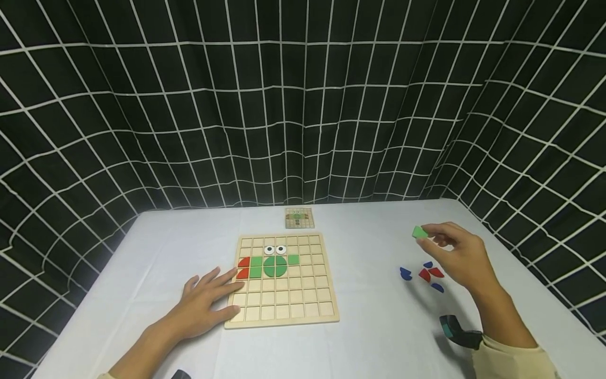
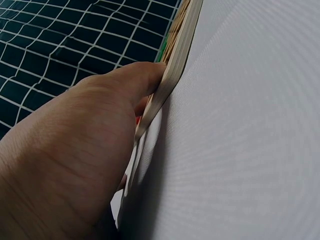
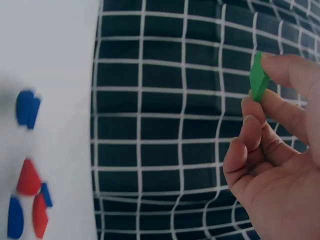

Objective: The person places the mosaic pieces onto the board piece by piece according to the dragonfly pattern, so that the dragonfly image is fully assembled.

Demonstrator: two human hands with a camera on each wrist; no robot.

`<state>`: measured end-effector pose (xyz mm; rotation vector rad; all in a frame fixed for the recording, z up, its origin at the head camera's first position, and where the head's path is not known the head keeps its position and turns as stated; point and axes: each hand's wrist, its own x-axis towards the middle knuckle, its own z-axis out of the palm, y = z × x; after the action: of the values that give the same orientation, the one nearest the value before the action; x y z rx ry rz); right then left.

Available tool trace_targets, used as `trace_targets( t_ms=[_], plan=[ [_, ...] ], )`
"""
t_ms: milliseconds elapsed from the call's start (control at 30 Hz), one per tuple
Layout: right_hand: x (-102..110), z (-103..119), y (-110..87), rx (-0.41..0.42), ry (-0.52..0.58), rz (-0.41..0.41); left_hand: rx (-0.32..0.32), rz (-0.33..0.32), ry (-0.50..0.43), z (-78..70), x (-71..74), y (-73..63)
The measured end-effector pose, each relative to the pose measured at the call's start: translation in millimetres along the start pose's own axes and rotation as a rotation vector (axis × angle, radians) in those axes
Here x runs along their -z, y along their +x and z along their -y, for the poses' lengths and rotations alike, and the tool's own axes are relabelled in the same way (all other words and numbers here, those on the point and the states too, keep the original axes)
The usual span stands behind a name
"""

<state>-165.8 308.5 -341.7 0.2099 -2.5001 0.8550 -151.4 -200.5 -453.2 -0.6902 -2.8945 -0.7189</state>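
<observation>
My right hand (image 1: 456, 251) is raised above the right side of the table and pinches a small green square tile (image 1: 418, 232) between thumb and forefinger. That tile (image 3: 258, 79) appears edge-on in the right wrist view. On the left, my left hand (image 1: 201, 308) rests with spread fingers on the left edge of a wooden grid board (image 1: 296, 296). The board holds two red quarter-round pieces (image 1: 243, 261), several green square tiles (image 1: 255, 272), green quarter-round pieces forming a disc (image 1: 275, 266), and two round eye pieces (image 1: 281, 250). In the left wrist view, the thumb touches the board's edge (image 2: 172, 75).
Below the right hand lie loose red pieces (image 1: 424, 275) and blue half-round pieces (image 1: 437, 288). A small pattern card (image 1: 299, 218) lies behind the board. White cloth (image 1: 364, 252) covers the table, and a black curtain with white grid lines (image 1: 303, 105) hangs around it.
</observation>
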Motion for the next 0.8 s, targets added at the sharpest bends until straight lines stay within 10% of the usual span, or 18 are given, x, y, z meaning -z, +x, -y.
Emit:
trace_targets(
  t_ms=[800],
  plan=[
    [-53.4, 81.4, 8.7, 0.365, 0.259, 0.031, -0.011, -0.008, 0.000, 0.7, 0.0, -0.1]
  ],
)
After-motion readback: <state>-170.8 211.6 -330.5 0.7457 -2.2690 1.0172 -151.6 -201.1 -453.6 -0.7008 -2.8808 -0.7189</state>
